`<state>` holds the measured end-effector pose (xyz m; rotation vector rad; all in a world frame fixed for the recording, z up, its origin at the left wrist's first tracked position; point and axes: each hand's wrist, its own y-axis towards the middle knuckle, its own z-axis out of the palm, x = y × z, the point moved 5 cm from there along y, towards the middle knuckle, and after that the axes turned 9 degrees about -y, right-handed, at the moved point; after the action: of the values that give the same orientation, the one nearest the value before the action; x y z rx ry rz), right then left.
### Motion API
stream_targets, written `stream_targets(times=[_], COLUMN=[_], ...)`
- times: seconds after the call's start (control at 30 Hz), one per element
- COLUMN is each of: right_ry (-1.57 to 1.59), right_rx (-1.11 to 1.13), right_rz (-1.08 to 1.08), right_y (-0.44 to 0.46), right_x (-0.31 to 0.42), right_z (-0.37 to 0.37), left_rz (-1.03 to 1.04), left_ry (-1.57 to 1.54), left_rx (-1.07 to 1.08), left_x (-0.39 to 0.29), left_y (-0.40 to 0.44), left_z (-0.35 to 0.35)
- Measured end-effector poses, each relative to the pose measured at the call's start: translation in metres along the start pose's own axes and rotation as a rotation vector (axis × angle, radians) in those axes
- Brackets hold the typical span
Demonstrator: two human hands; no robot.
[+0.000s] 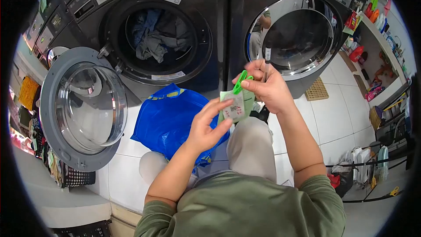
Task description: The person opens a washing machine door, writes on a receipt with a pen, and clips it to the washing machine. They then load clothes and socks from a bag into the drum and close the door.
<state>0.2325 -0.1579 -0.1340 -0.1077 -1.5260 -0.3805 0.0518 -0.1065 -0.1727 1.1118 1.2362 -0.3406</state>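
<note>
My right hand [272, 87] is closed, pinching a bright green clothespin [238, 83] between thumb and fingers. A marker [267, 55] with a dark cap stands upright, tucked between fingers of that same hand. Below the clothespin hang small pale green paper slips [247, 101], with a whitish slip [237, 107] in front bearing red and dark handwriting. My left hand [207, 125] grips the left side of these slips, its fingers over the edge and its thumb lower down. A blue bag [169, 118] lies on the floor below my left forearm.
A front-loading machine [219, 39] has its round glass door [83, 109] swung wide to the left, with grey and blue clothes [160, 35] inside its drum. The machine on the right has a closed door [298, 39]. A shelf unit [372, 52] stands at far right; a black basket [79, 177] is at left.
</note>
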Motion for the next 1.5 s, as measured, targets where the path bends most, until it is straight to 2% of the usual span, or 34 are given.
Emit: stream_targets(times=[0.03, 0.13, 0.2, 0.23, 0.33, 0.37, 0.4, 0.47, 0.5, 0.53, 0.57, 0.6, 0.63, 0.67, 0.73, 0.8, 0.9, 1.0, 1.07, 1.13, 1.33, 1.37, 1.43, 1.5], right_ry=[-0.012, -0.183, -0.354, -0.314, -0.356, -0.434, -0.545, -0.566, -0.401, -0.424, -0.438, -0.591, -0.530, -0.528, -0.319, -0.152, 0.004, -0.006, 0.035, -0.079, -0.165, -0.131, -0.532, -0.939], right_rx=[-0.002, 0.042, 0.088, 0.101, 0.074, 0.099, 0.059, -0.108, -0.144, -0.185, -0.166, -0.229, -0.225, -0.165, -0.017, -0.031, -0.052, 0.025, -0.038, -0.157, -0.049, -0.085, -0.119, -0.278], right_rz=[-0.017, -0.020, -0.021, -0.011, -0.175, -0.157, -0.134, -0.296, -0.372, -0.391, -0.529, -0.518, -0.339, -0.313, -0.268, -0.128, -0.179, -0.200, -0.234, -0.212, -0.192, -0.266, -0.305, -0.485], right_y=[0.000, 0.004, 0.004, 0.006, 0.013, 0.013, 0.013, 0.032, 0.042, 0.064, 0.090, 0.115, 0.129, 0.156, 0.212, 0.266, 0.295, 0.302, 0.289, 0.283, 0.295, 0.289, 0.297, 0.251], right_x=[0.005, 0.012, 0.020, 0.020, 0.022, 0.026, 0.032, 0.041, 0.064, 0.081, 0.102, 0.126, 0.152, 0.168, 0.188, 0.189, 0.190, 0.194, 0.193, 0.196, 0.197, 0.197, 0.208, 0.215], right_z=[0.005, 0.009, 0.013, 0.015, 0.025, 0.030, 0.036, 0.030, 0.033, 0.023, 0.016, 0.007, 0.008, 0.001, -0.010, -0.017, 0.001, 0.004, 0.003, 0.001, 0.007, 0.014, 0.017, 0.028], left_rz=[0.046, 0.142, 0.149, 0.153, 0.209, 0.237, 0.142, 0.251, 0.284, 0.280, 0.272, 0.260, 0.234, 0.165, 0.027, -0.011, -0.073, -0.105, -0.096, -0.088, -0.094, -0.089, -0.063, -0.047], left_ry=[0.191, 0.321, 0.365, 0.387, 0.472, 0.523, 0.442, 0.419, 0.405, 0.371, 0.333, 0.293, 0.341, 0.251, 0.065, 0.070, 0.139, 0.199, 0.195, 0.186, 0.198, 0.214, 0.266, 0.363], left_rx=[-0.040, -0.070, -0.072, -0.072, -0.094, -0.106, -0.101, -0.149, -0.132, -0.155, -0.177, -0.199, -0.226, -0.264, -0.336, -0.373, -0.401, -0.427, -0.427, -0.430, -0.435, -0.432, -0.421, -0.359], left_x=[-0.008, -0.020, -0.028, -0.031, -0.042, -0.040, -0.040, -0.048, -0.044, -0.038, -0.033, -0.028, -0.024, -0.010, 0.030, 0.054, 0.077, 0.084, 0.079, 0.078, 0.079, 0.080, 0.080, 0.078], left_y=[0.000, 0.003, 0.006, 0.007, 0.012, 0.013, 0.014, 0.015, 0.013, 0.011, 0.006, 0.002, -0.002, -0.008, -0.018, -0.021, -0.026, -0.030, -0.031, -0.032, -0.035, -0.036, -0.036, -0.037], left_z=[0.000, -0.004, -0.009, -0.010, -0.013, -0.015, -0.017, -0.017, -0.019, -0.024, -0.028, -0.031, -0.037, -0.044, -0.056, -0.066, -0.088, -0.099, -0.102, -0.102, -0.107, -0.107, -0.108, -0.112])
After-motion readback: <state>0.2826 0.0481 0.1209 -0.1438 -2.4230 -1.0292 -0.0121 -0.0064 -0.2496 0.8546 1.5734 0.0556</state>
